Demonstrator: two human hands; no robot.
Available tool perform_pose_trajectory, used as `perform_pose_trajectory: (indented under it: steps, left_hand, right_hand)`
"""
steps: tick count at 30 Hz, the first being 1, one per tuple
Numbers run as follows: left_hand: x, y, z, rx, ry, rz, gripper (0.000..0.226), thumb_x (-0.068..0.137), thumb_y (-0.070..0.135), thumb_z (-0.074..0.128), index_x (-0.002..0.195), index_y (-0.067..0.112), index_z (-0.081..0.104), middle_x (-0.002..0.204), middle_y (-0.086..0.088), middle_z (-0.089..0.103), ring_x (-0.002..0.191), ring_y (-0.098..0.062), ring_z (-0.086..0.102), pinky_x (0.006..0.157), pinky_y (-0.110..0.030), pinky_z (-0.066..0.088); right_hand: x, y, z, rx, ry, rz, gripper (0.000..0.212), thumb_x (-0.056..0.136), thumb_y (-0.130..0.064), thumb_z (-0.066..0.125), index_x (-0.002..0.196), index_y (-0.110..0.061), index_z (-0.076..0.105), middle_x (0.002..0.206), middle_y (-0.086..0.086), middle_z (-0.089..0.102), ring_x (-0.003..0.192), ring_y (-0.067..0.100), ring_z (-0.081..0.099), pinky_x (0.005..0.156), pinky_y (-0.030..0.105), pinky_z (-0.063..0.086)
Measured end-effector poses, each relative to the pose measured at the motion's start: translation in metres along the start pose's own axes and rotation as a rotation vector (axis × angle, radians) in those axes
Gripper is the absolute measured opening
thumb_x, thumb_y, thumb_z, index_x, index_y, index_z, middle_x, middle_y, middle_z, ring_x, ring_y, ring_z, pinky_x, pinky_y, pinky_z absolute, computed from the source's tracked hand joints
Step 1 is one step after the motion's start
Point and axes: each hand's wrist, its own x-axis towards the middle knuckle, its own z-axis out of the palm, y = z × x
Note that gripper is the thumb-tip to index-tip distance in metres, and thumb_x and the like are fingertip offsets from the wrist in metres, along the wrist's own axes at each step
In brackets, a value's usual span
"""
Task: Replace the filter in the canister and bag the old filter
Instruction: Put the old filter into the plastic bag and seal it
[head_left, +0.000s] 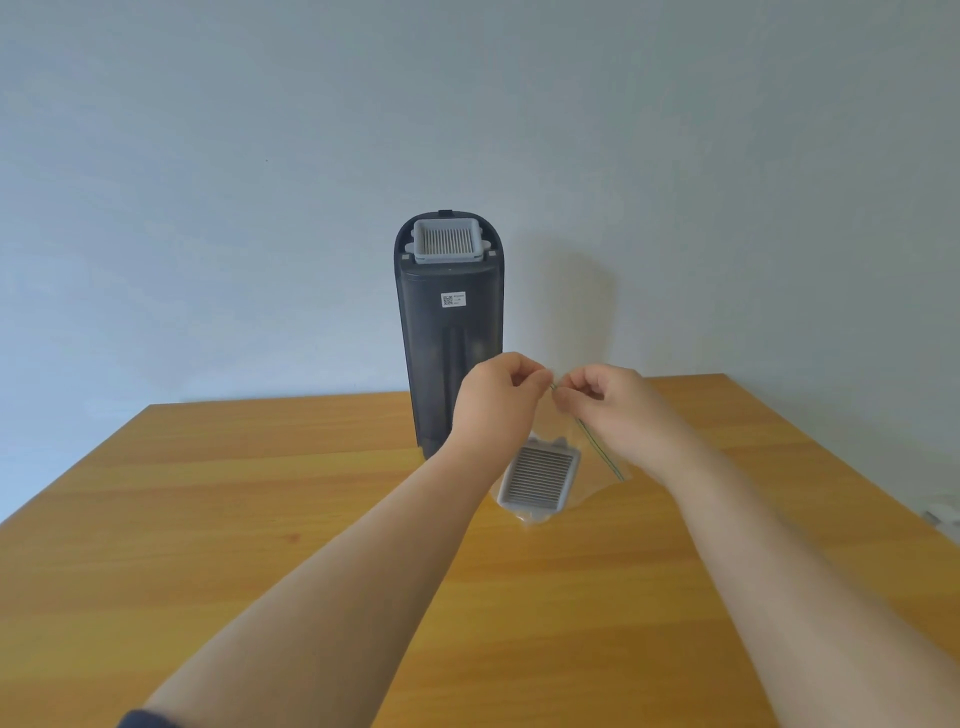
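Sealing the clear bag (592, 457) seems the step in hand: the old filter (540, 478) hangs inside it, just in front of the canister (449, 332), whose top carries a seated filter (447, 241). Left hand (498, 397) and right hand (605, 402) pinch the zip strip's end, nearly touching. Next, press along the strip. Only bare desk (260, 493) surrounds the canister; nothing obstructs.

Unreadable QR-code sticker (453, 300) on the dark canister (449, 332).

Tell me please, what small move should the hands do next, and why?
Probably run the pinch along the green zip strip to seal the clear bag. Both hands, left and right, pinch its top edge; the old filter lies inside, and another filter already tops the canister.
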Motion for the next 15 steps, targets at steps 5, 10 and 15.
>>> perform_pose_trajectory:
  steps: [5, 10, 15]
  left_hand:
    - [0.005, 0.002, -0.009, -0.088, 0.1, -0.056, 0.015, 0.097, 0.027, 0.061, 0.095, 0.017, 0.072, 0.077, 0.009, 0.064, 0.069, -0.006, 0.056, 0.064, -0.023, 0.046]
    - [0.008, 0.002, -0.017, -0.154, 0.151, -0.091, 0.016, 0.098, 0.026, 0.06, 0.09, 0.015, 0.07, 0.07, 0.008, 0.06, 0.067, -0.009, 0.055, 0.069, -0.025, 0.048]
    - [0.01, 0.003, -0.025, -0.206, 0.202, -0.13, 0.019, 0.098, 0.027, 0.059, 0.086, 0.016, 0.07, 0.065, 0.005, 0.059, 0.06, -0.011, 0.051, 0.067, -0.028, 0.05]
  right_hand:
    - [-0.001, 0.004, 0.001, -0.063, -0.017, -0.012, 0.009, 0.099, -0.031, 0.055, 0.098, -0.027, 0.064, 0.101, -0.009, 0.068, 0.097, 0.011, 0.062, 0.071, 0.02, 0.042]
    - [-0.003, 0.009, 0.004, -0.124, -0.012, 0.001, 0.011, 0.1, -0.03, 0.052, 0.1, -0.024, 0.062, 0.102, 0.002, 0.068, 0.095, 0.021, 0.063, 0.068, 0.023, 0.042]
    - [-0.001, 0.017, 0.006, -0.188, 0.011, -0.006, 0.008, 0.102, -0.027, 0.051, 0.101, -0.024, 0.058, 0.104, 0.0, 0.066, 0.093, 0.019, 0.06, 0.066, 0.022, 0.041]
